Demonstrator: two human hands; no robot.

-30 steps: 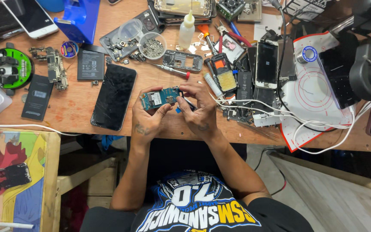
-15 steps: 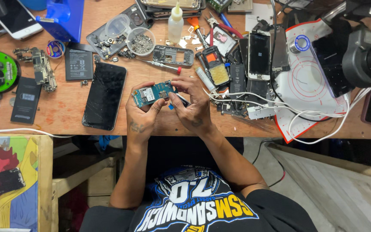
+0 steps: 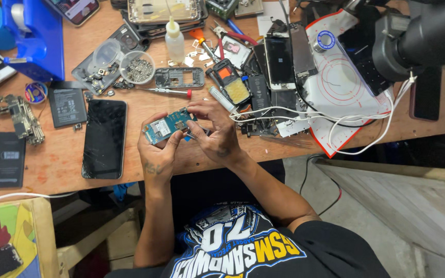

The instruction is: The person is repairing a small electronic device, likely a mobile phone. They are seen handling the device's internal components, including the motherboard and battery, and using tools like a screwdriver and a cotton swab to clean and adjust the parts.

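Circuit board (image 3: 167, 126), teal, sits at frame centre over the wooden bench (image 3: 52, 170) edge, long axis tilted left-low to right-high. I see my left hand (image 3: 156, 152) gripping its lower-left end; my right hand (image 3: 213, 135) is pinched narrow over the upper-right end, a thin tool under it. Cracked black phone (image 3: 104, 138) lies just left.

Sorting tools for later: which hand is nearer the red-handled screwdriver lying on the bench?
Right. The right hand sits just below the red-handled screwdriver, near its handle end. The left hand, gripping the blue circuit board, is lower and farther away.
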